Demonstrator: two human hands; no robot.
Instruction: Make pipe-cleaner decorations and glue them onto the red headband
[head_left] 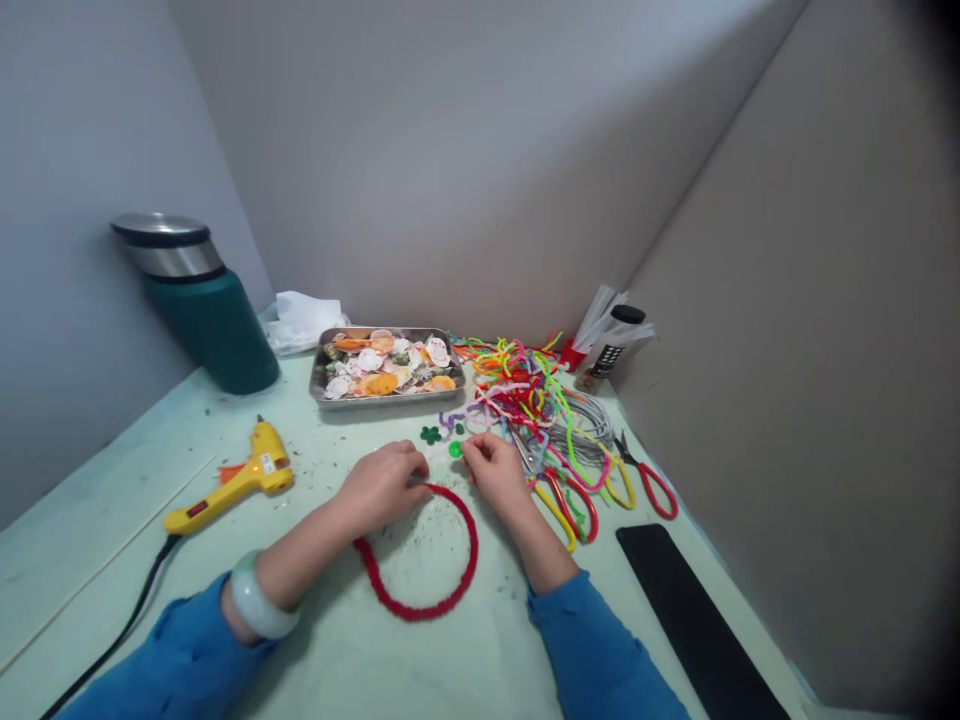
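A ring of fuzzy dark-red pipe cleaner [470, 575] lies on the table in front of me. My left hand [386, 485] is closed over its upper left part, with the thumb against the red strand; the palm hides some of the ring. Just right of the ring's top, my right hand [495, 470] pinches a small bright-green round piece [456, 450] between thumb and fingertips. Beyond the hands lie a dark-green flower shape [430, 435] and a smaller dark-green piece [460, 429].
A yellow glue gun [240, 480] with a black cord and a thin stick [112, 560] lie left. Behind are a teal bottle [202, 320] and a metal tray [390, 400] of shells. Rightward are tangled pipe cleaners [517, 385], scissors [585, 510], pliers [651, 480] and a black strip [690, 610].
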